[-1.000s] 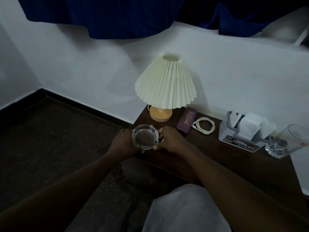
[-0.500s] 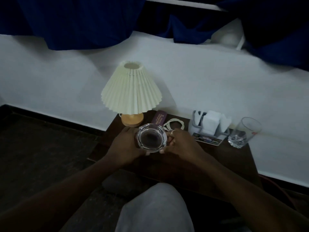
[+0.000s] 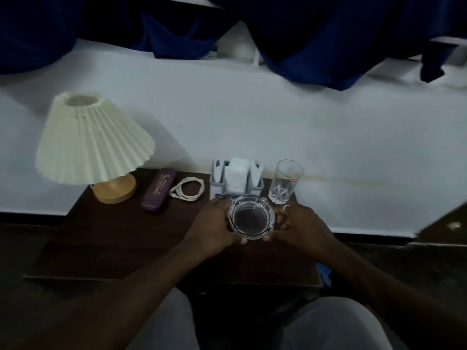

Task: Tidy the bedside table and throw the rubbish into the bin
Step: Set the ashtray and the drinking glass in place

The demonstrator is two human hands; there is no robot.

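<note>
Ashtray (image 3: pixel 250 218) gripped at the rim by left hand (image 3: pixel 212 228) and right hand (image 3: pixel 300 226), fingers curled round it, over the right front of the bedside table (image 3: pixel 113 238); resting or lifted, can't tell. Two-handed probably because thick glass is heavy, slick. Behind: napkin holder (image 3: pixel 236 180), drinking glass (image 3: pixel 284 183), cable (image 3: pixel 187 190), case (image 3: pixel 158 189), lamp (image 3: pixel 93 140) lined along the wall, likely to keep the front free.

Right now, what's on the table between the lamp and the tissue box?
Two things, seen in the head view: a purple case beside the lamp, then a coiled white cable next to the tissue box.
</note>
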